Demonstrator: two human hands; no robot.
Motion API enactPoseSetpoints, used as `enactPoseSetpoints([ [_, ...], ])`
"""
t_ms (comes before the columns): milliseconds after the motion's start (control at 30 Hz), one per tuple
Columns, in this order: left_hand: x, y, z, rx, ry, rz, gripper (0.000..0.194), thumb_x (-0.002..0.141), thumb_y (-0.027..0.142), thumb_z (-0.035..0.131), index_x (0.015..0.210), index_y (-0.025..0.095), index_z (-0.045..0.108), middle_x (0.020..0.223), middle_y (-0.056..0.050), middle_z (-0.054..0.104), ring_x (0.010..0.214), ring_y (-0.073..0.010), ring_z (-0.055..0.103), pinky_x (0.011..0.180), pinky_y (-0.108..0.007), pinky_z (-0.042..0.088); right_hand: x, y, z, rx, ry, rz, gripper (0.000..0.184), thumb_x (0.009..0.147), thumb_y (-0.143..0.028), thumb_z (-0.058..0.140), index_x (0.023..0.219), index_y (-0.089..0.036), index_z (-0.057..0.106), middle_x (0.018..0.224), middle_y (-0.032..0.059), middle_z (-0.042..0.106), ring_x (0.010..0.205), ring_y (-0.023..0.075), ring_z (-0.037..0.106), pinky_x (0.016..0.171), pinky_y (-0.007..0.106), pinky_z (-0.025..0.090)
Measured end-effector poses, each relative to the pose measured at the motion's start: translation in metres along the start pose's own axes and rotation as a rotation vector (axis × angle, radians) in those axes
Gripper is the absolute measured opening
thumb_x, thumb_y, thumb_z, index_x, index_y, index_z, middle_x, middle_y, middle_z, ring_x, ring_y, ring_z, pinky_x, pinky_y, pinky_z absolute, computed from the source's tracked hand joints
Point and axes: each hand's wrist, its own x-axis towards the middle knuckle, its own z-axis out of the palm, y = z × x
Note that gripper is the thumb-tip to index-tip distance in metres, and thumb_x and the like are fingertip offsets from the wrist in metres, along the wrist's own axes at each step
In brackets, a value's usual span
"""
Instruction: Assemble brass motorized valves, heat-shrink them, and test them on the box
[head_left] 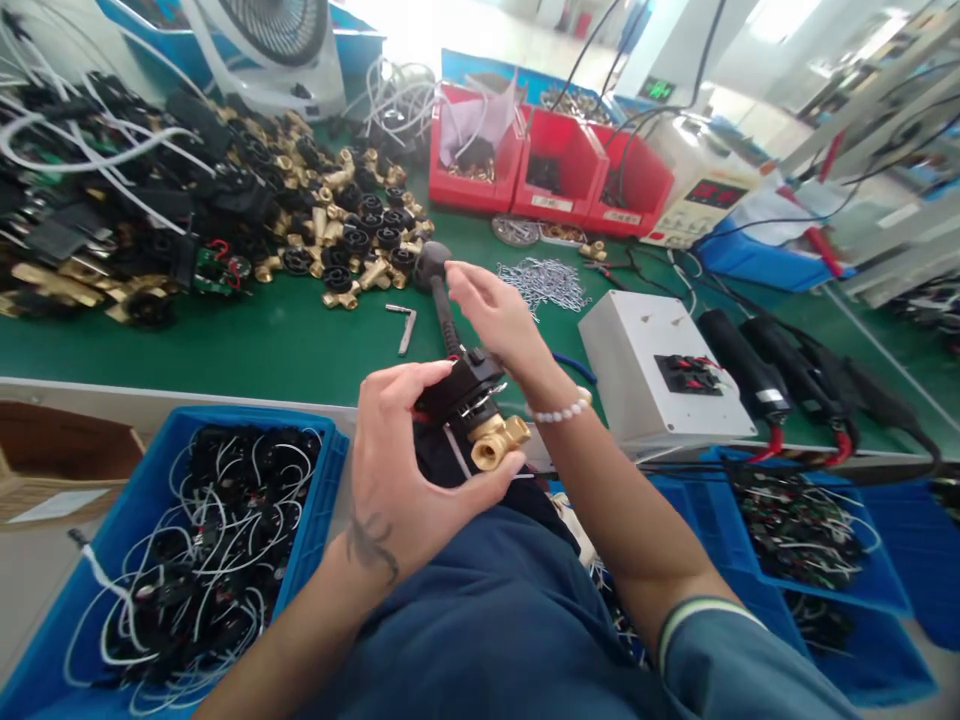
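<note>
My left hand grips a black plastic housing with a brass valve fitting on its underside, fingers on top and thumb by the brass. The unit is tilted above my lap, near the bench's front edge. Beyond it my right hand stretches its fingers forward, beside a dark round-headed tool with a ribbed handle, perhaps a small mallet. Whether the fingertips touch its head I cannot tell; the right thumb is hidden. A short L-shaped metal key lies on the green bench to the left.
Brass fittings with black caps are heaped at the left. Red bins line the back, with wire hooks before them. A grey switch box and black power screwdrivers are at right. Blue crates hold wired parts below.
</note>
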Motion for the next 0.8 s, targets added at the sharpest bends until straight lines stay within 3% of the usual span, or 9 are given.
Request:
enactPoseSetpoints([
  [67,0.003,0.002,-0.003,0.012,0.002,0.046,0.075,0.068,0.04,0.091,0.131,0.027,0.053,0.124,-0.009,0.061,0.114,-0.0292,0.063,0.087,-0.046,0.062,-0.042,-0.001,-0.014,0.225,-0.132,0.041,0.061,0.103,-0.065,0.043,0.144,-0.023,0.058,0.129,0.0082,0.07,0.115,0.0208,0.07,0.1,0.036,0.057],
  [133,0.007,0.006,-0.006,0.031,-0.009,0.089,0.071,0.069,0.041,0.091,0.129,0.028,0.056,0.124,-0.008,0.064,0.114,-0.0299,0.065,0.092,-0.049,0.061,-0.086,-0.003,-0.024,0.386,-0.253,0.103,0.074,0.097,-0.076,0.042,0.154,-0.029,0.048,0.128,0.0064,0.071,0.11,0.0239,0.072,0.094,0.04,0.061],
  [200,0.009,0.014,-0.006,0.06,-0.028,0.145,0.066,0.071,0.041,0.091,0.127,0.027,0.059,0.122,-0.009,0.067,0.112,-0.0299,0.066,0.094,-0.049,0.061,-0.121,-0.006,-0.026,0.453,-0.257,0.107,0.075,0.095,-0.071,0.056,0.158,-0.033,0.042,0.131,0.0047,0.07,0.113,0.0252,0.072,0.094,0.04,0.061],
  [267,0.01,0.022,-0.004,0.081,-0.06,0.219,0.065,0.072,0.041,0.09,0.127,0.023,0.061,0.119,-0.011,0.069,0.111,-0.0294,0.067,0.096,-0.047,0.062,-0.143,-0.009,-0.024,0.502,-0.18,0.102,0.073,0.096,-0.063,0.06,0.159,-0.033,0.04,0.135,0.0041,0.068,0.117,0.0259,0.07,0.097,0.04,0.061],
  [400,0.01,0.037,0.003,0.067,-0.095,0.302,0.067,0.072,0.041,0.091,0.129,0.021,0.062,0.117,-0.009,0.071,0.111,-0.027,0.069,0.099,-0.043,0.061,-0.158,-0.012,-0.025,0.584,-0.105,0.101,0.075,0.097,-0.064,0.058,0.161,-0.033,0.036,0.136,0.006,0.067,0.12,0.0281,0.069,0.101,0.044,0.059],
  [567,0.008,0.047,0.011,0.051,-0.072,0.245,0.069,0.069,0.053,0.091,0.128,0.031,0.064,0.117,-0.002,0.074,0.111,-0.0263,0.07,0.099,-0.043,0.062,-0.164,-0.009,-0.036,0.596,-0.107,0.12,0.078,0.094,-0.072,0.056,0.159,-0.033,0.038,0.135,0.0062,0.066,0.118,0.0281,0.069,0.099,0.044,0.06],
  [800,0.009,0.061,0.008,0.1,-0.205,0.225,0.066,0.077,0.061,0.083,0.131,0.034,0.059,0.12,-0.005,0.073,0.113,-0.0307,0.069,0.099,-0.05,0.061,-0.17,0.001,-0.038,0.465,-0.034,0.096,0.074,0.092,-0.077,0.049,0.151,-0.032,0.048,0.129,0.0082,0.069,0.112,0.0284,0.072,0.091,0.043,0.065],
])
